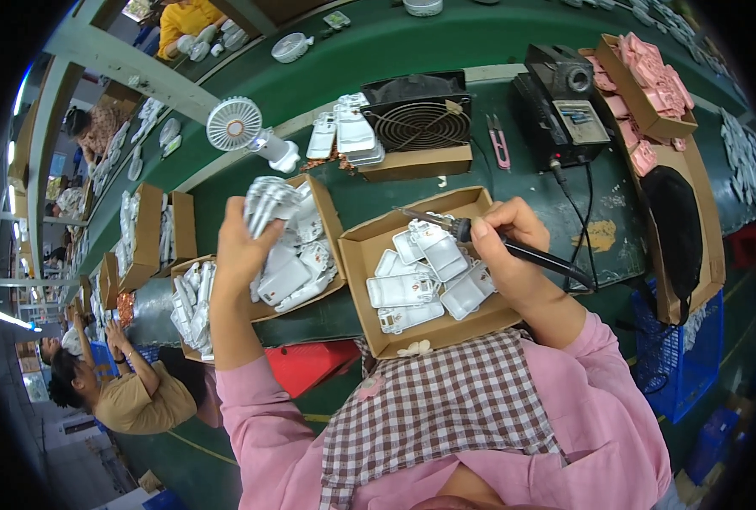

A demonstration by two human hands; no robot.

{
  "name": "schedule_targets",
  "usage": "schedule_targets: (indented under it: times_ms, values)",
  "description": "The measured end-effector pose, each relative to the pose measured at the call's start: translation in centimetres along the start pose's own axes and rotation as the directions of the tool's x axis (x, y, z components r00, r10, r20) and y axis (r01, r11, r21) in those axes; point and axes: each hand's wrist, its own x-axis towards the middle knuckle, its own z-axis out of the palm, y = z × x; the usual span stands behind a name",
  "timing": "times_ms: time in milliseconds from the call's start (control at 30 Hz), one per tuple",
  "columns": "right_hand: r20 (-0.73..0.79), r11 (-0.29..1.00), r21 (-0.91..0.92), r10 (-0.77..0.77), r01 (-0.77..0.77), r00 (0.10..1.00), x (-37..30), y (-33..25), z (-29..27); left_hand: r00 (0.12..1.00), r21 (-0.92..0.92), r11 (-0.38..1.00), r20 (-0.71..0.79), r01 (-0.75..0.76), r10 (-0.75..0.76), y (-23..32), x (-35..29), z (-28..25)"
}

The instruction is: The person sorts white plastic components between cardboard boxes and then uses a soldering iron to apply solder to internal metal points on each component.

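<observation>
My left hand (pixel 243 248) is closed round a stack of white plastic casings (pixel 270 202), held above a cardboard box (pixel 332 223) of similar white parts. In my right hand (pixel 514 246) is a black-handled soldering iron (pixel 537 257). Its metal tip points left over a second cardboard box (pixel 362 331), which sits in front of me. Several white casings (pixel 399 291) lie loosely in that box, some with small coppery spots. The iron's tip is above these casings; whether it touches one I cannot tell.
Behind the boxes stand a black fume fan (pixel 420 125), a small white fan (pixel 235 125), pink-handled snips (pixel 498 143) and a black soldering station (pixel 562 106). Its cable (pixel 583 221) runs near my right hand. Pink parts (pixel 650 76) fill a box at right. Co-workers (pixel 140 382) sit to the left.
</observation>
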Motion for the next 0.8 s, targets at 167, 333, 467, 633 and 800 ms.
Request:
schedule_targets:
  times_ms: [167,333,467,633,800]
  values:
    - [-0.057,0.983,0.168,-0.062,0.071,0.996,-0.1,0.5,-0.4,0.968,-0.926,0.346,0.208,0.150,0.138,4.4,-3.0,3.1]
    - [-0.105,0.939,0.299,-0.148,0.173,0.983,-0.4,0.6,-0.2,0.946,-0.937,0.148,0.323,0.315,0.027,7.0,-4.7,9.5]
    - [-0.079,0.957,0.222,-0.176,0.189,0.981,-0.6,0.5,-0.2,0.982,-0.960,0.210,0.168,0.184,-0.090,7.8,-4.4,12.0]
    - [-0.037,0.991,0.001,-0.135,0.135,0.990,-0.6,0.0,0.3,0.985,-0.932,0.328,0.115,0.152,-0.127,7.5,-4.3,12.6]
    - [0.029,0.984,-0.124,-0.126,0.129,0.992,-0.1,0.4,0.4,0.987,-0.923,0.362,0.083,0.129,-0.140,7.5,-4.3,12.8]
